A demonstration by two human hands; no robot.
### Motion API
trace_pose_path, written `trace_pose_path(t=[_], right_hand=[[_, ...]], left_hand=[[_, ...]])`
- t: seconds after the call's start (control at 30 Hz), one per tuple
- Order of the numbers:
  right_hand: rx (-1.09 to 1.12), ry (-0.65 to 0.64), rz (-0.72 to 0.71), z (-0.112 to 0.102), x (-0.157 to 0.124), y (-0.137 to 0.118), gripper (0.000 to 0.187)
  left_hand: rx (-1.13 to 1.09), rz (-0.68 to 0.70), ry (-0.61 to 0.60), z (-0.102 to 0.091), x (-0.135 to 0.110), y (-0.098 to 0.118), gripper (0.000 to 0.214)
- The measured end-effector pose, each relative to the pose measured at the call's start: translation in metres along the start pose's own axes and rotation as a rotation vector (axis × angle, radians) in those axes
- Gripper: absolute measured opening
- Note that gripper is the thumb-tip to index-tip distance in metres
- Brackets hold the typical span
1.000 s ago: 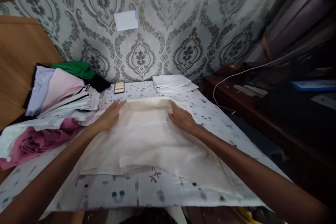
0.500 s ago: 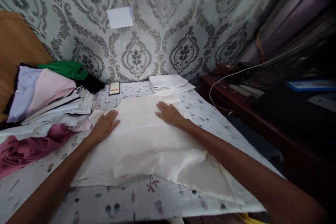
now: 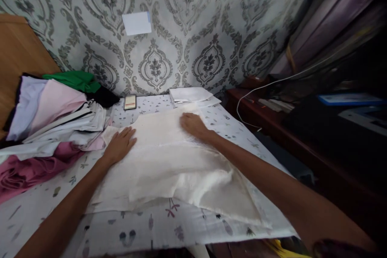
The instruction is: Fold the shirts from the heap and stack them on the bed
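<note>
A cream-white garment (image 3: 157, 161) lies spread over a white bedsheet (image 3: 145, 234) printed with small figures. Its front edge on the right is rumpled and folded over. My left hand (image 3: 121, 145) rests flat on the garment's left side, fingers stretched out and apart. On the upper right part of the cloth lies my right hand (image 3: 195, 127), its fingers blurred and seemingly drawn in. Whether they grip any fabric cannot be made out. Small creases run through the cloth by the right wrist.
Piled clothes (image 3: 63, 109) in several colours lie on the left against a wooden headboard (image 3: 27, 44). Near the wall are a small framed card (image 3: 130, 102) and a folded white cloth (image 3: 192, 94). To the right, a white cable (image 3: 266, 84) crosses a dark red bench (image 3: 272, 119).
My right hand has gone from flat, spread fingers to a more drawn-in, blurred shape, and the cloth near it has creased. The left hand stays put. The view has shifted slightly.
</note>
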State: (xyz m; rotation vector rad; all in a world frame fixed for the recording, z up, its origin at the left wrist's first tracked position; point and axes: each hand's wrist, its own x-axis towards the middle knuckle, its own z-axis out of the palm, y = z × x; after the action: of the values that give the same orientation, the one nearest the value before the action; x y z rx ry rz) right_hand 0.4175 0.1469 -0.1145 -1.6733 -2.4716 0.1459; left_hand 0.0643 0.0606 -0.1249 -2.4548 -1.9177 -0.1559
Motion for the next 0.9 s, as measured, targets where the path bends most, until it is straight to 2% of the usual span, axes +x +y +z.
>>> trace_pose_path(t=[0.1, 0.23, 0.3, 0.37, 0.47, 0.57, 0.63, 0.7, 0.8, 0.87, 0.9], right_hand=[[0.029, -0.026, -0.065, 0.005, 0.018, -0.012, 0.048], [0.043, -0.043, 0.035, -0.001, 0.035, -0.005, 0.057], [0.044, -0.063, 0.079, -0.005, 0.035, -0.004, 0.055], [0.041, -0.082, 0.111, -0.009, 0.022, -0.011, 0.053], [0.06, -0.089, 0.035, -0.014, -0.03, -0.037, 0.051], [0.136, 0.006, -0.248, -0.023, -0.113, -0.066, 0.048], [0.145, 0.068, -0.359, -0.028, -0.172, -0.075, 0.046], [0.129, 0.108, -0.429, -0.03, -0.223, -0.072, 0.048], [0.055, 0.204, -0.362, -0.025, -0.274, -0.055, 0.037], [0.01, 0.281, -0.282, -0.021, -0.291, -0.043, 0.024], [-0.004, 0.313, -0.252, -0.02, -0.296, -0.038, 0.022]], left_hand=[[0.027, -0.003, -0.01, -0.001, 0.0, 0.001, 0.058], [0.034, -0.005, -0.012, -0.003, -0.001, 0.003, 0.056], [0.031, -0.004, -0.023, -0.004, -0.001, 0.003, 0.056], [0.024, -0.007, -0.032, -0.005, -0.001, 0.002, 0.057], [-0.005, -0.004, -0.028, -0.005, 0.002, 0.001, 0.056], [-0.081, 0.003, -0.024, -0.016, -0.003, 0.005, 0.055], [-0.191, 0.077, -0.025, -0.032, -0.019, 0.014, 0.054], [-0.338, 0.23, -0.09, -0.051, -0.046, 0.028, 0.052], [-0.412, 0.429, -0.286, -0.072, -0.097, 0.054, 0.052], [-0.338, 0.507, -0.272, -0.076, -0.127, 0.069, 0.052], [-0.298, 0.543, -0.232, -0.075, -0.138, 0.075, 0.044]])
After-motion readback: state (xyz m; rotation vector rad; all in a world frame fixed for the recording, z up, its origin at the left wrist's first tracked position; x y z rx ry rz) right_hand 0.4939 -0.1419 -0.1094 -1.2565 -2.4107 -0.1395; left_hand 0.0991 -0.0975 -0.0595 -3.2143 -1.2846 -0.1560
